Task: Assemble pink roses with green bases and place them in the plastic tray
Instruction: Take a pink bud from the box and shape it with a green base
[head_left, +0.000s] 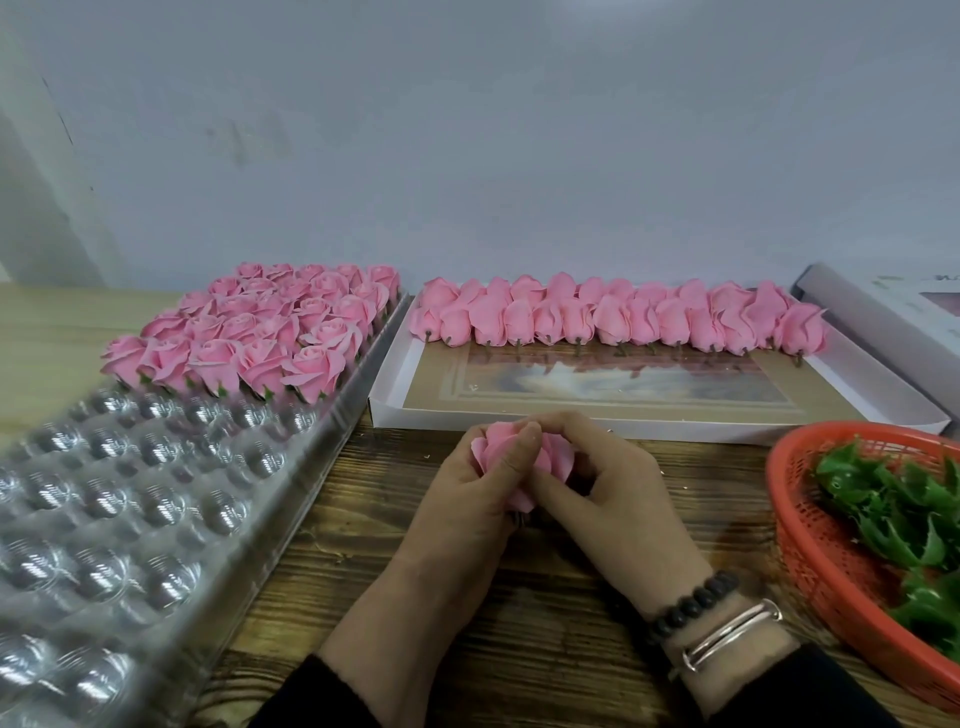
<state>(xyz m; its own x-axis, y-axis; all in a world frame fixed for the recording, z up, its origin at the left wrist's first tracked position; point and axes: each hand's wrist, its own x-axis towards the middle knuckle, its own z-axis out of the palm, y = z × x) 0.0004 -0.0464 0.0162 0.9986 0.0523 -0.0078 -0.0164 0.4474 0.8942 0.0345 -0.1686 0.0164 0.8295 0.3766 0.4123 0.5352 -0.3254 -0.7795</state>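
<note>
Head view: both hands meet over the wooden bench (519, 613). The left hand (462, 499) and right hand (618, 499) pinch one pink rose (501, 452) between curled fingers (524, 441). A clear plastic tray (156, 499), partly filled with finished roses (260, 338), lies left; green bases (904, 514) fill a red basket (810, 566) right.

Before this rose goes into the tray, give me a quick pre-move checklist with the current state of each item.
1. Rose held securely: ok, the left hand and right hand both grip it above the table.
2. Green base fitted on this rose: cannot tell, its underside is hidden by the fingers.
3. Free cups in the plastic tray: ok, the near rows are empty; the finished roses fill the far rows.
4. Path to the tray: ok, nothing lies between the hands and the tray.
5. Supply: ok, green bases lie in the red basket, and unassembled roses in the white box.
</note>
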